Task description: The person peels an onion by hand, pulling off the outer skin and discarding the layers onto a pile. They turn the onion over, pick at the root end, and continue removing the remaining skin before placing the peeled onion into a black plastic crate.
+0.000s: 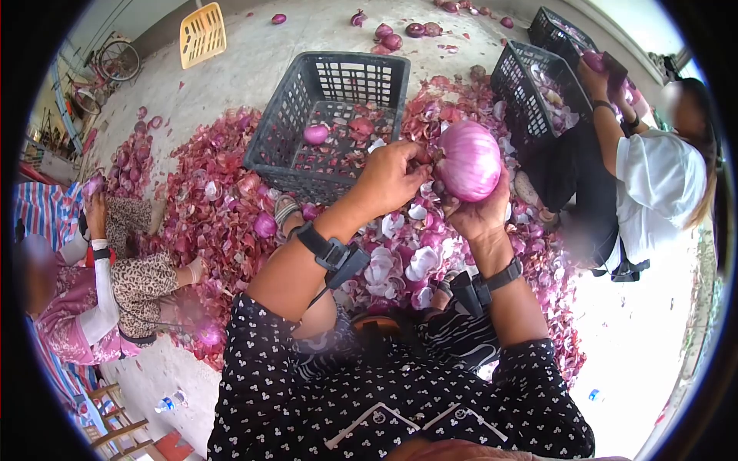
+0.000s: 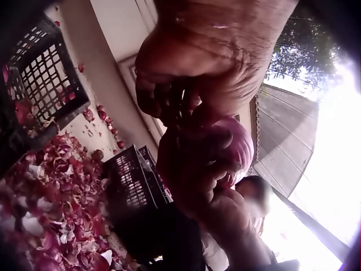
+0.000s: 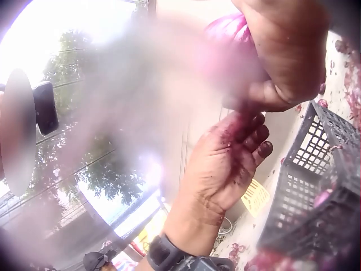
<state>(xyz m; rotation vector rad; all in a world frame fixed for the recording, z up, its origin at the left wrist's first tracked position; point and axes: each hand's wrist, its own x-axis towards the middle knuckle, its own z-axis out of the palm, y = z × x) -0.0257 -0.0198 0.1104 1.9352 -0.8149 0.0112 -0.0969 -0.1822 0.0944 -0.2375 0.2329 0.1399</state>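
Note:
A large, shiny pink-purple onion [image 1: 469,161] rests in my right hand [image 1: 483,211], whose palm and fingers cup it from below and the side; its pink side [image 2: 242,148] also shows in the left wrist view. My left hand [image 1: 392,178] has curled fingers that pinch at the onion's left end. In the left wrist view my left hand [image 2: 208,62] is above my right hand [image 2: 223,206]. The right wrist view has my right hand [image 3: 290,53] over the onion [image 3: 234,34], with stained fingers on my left hand [image 3: 223,161]. What lies between the left fingertips is hidden.
A black crate [image 1: 265,127] with an onion [image 1: 315,134] inside stands ahead, amid loose skins [image 1: 207,188]. More crates [image 1: 511,84] stand at the right by a person in white [image 1: 661,180]. Another person [image 1: 77,307] sits at the left. A yellow slotted piece [image 1: 203,37] is at the back.

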